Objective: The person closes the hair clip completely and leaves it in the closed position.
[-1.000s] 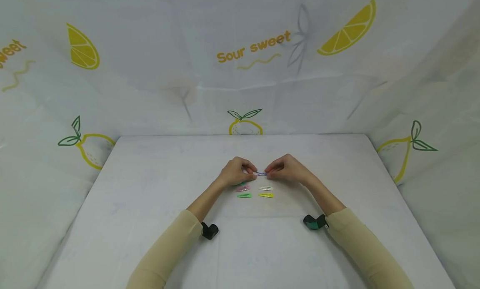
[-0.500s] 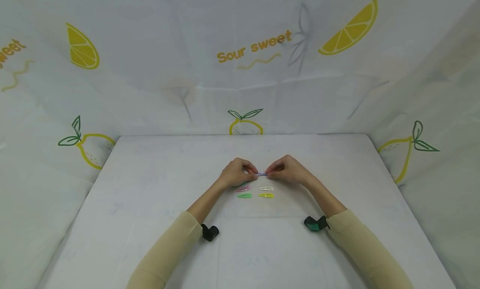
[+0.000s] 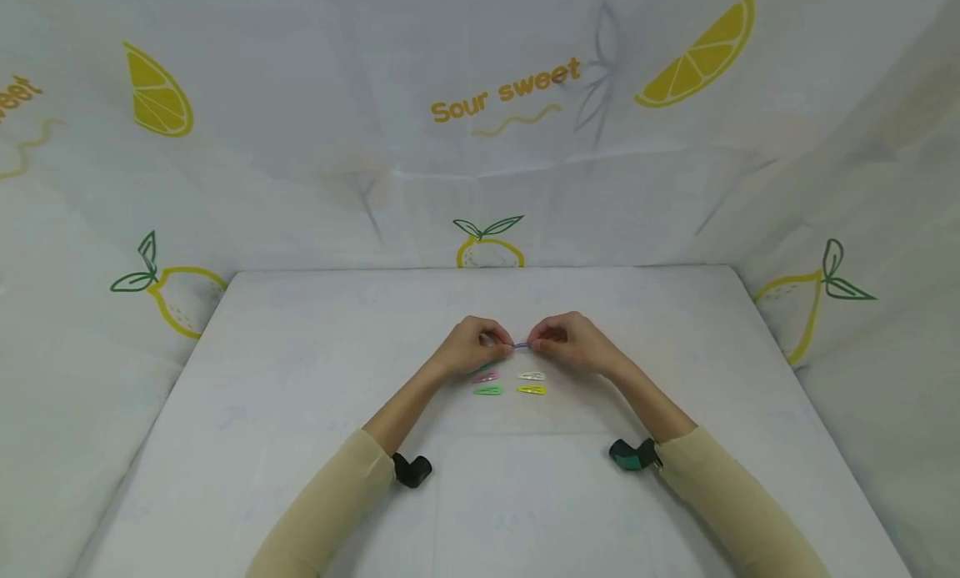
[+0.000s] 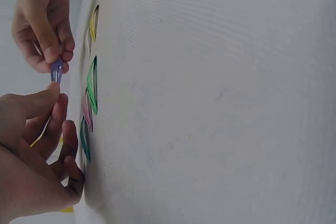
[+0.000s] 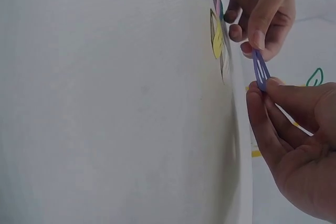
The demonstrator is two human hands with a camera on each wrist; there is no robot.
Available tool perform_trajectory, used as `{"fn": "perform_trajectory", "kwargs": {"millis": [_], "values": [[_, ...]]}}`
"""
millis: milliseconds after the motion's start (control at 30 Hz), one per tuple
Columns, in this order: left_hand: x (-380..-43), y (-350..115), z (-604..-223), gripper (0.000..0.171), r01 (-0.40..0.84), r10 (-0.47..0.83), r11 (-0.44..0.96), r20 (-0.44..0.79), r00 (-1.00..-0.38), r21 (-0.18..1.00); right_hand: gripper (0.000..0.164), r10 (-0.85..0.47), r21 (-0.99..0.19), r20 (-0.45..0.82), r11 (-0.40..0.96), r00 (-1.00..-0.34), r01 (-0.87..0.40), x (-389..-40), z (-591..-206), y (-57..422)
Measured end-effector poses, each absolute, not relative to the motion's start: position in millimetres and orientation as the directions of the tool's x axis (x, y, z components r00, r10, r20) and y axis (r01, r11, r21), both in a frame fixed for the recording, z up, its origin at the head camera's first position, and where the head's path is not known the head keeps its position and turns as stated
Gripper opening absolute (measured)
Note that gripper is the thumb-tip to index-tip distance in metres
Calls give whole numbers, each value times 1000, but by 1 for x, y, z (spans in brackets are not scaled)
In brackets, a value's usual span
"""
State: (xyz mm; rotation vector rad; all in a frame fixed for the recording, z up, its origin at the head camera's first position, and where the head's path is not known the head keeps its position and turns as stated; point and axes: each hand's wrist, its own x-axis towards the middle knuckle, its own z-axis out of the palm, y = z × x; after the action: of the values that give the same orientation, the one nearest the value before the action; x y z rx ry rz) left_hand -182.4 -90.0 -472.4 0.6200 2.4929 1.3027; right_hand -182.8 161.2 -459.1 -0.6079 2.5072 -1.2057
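Note:
A purple snap hair clip [image 5: 261, 72] is held between both hands, above the back of the clip rows. My left hand [image 3: 474, 345] pinches one end of it between thumb and index finger. At the other end, the thumb and fingers of my right hand [image 3: 573, 342] pinch it. In the right wrist view its two legs taper with narrow slots between them. Below the hands lie a teal clip [image 4: 85, 139], partly hidden by the left hand in the head view, a pink clip [image 3: 486, 378], a green clip [image 3: 488, 391], a white clip [image 3: 532, 376] and a yellow clip [image 3: 532, 389].
The clips lie in two short columns on a white-covered table [image 3: 300, 444]. A white curtain [image 3: 300, 186] printed with lemons rises behind and along both sides. Black wrist cameras sit by the cuffs of both beige sleeves [image 3: 330, 499].
The purple clip's strands looked spread apart a second ago and now appear as one thin line. The hands have come slightly closer together. The clips on the table stay put.

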Motion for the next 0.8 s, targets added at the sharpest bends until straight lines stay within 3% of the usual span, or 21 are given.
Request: {"fn": "perform_trajectory", "kwargs": {"millis": [467,800], "values": [[-172,-94,-458,12,215,467,489,-45,-883,846,11,-523,-809,-10,505,-852,-300,-175,-447,154],[-169,-94,-462,14,240,516,455,-34,-856,857,13,-544,-833,-44,483,-838,-270,-174,-452,158]]}}
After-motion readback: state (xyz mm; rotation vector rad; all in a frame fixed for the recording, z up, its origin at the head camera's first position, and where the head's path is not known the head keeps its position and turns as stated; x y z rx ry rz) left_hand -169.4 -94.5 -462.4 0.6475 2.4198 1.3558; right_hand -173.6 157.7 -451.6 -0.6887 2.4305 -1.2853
